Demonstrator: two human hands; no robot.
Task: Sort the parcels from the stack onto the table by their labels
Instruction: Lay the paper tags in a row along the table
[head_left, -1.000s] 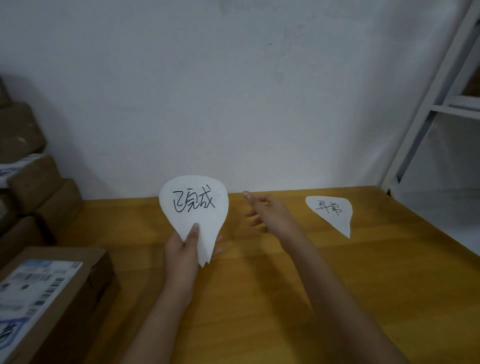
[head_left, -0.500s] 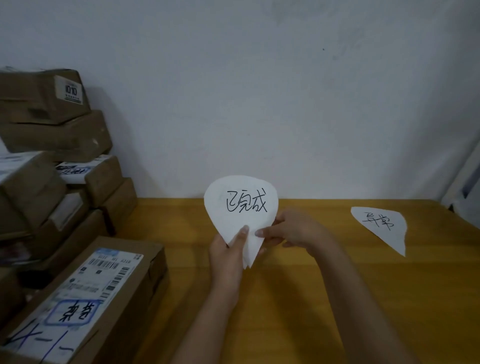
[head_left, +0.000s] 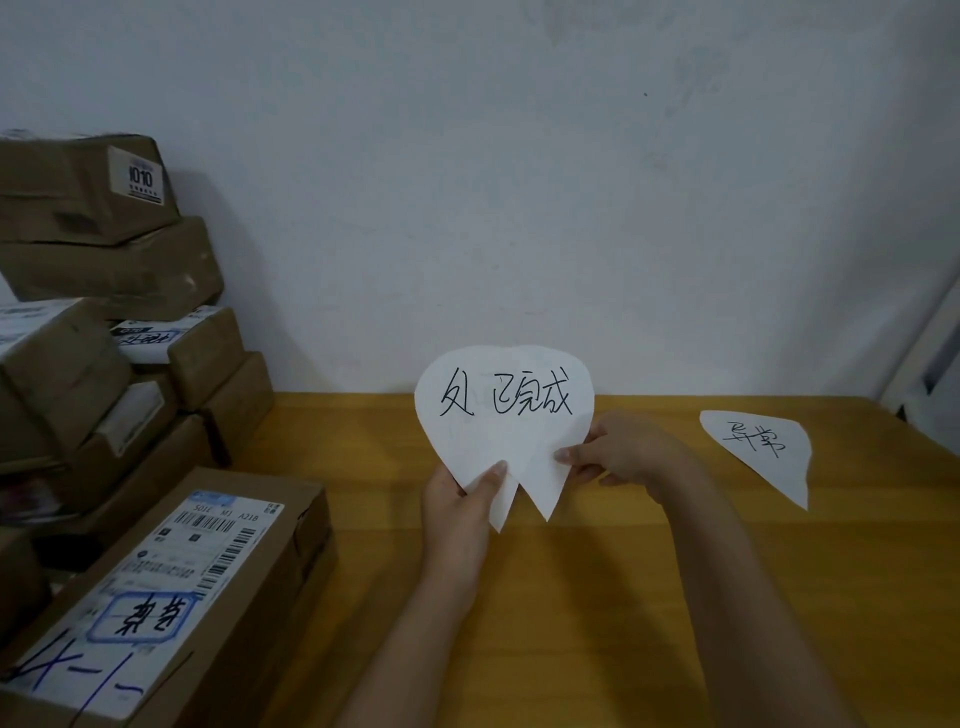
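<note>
Two overlapping white paper signs (head_left: 504, 415) with black handwriting are held upright above the wooden table (head_left: 623, 597), fanned apart. My left hand (head_left: 460, 499) pinches the lower tip of the left sheet. My right hand (head_left: 618, 454) pinches the edge of the right sheet. A third paper sign (head_left: 756, 449) lies flat on the table to the right. A stack of brown cardboard parcels (head_left: 104, 322) stands at the left against the wall. The nearest parcel (head_left: 171, 597) carries a white shipping label with blue pen marks.
A white wall (head_left: 519, 182) runs behind the table. The frame of a white shelf (head_left: 930, 353) shows at the far right edge. Bare tabletop lies between my arms and in front of the flat sign.
My right hand came back from the table and took hold of the paper. One sheet has become two fanned sheets, showing more writing. The view has swung left onto the parcel stack.
</note>
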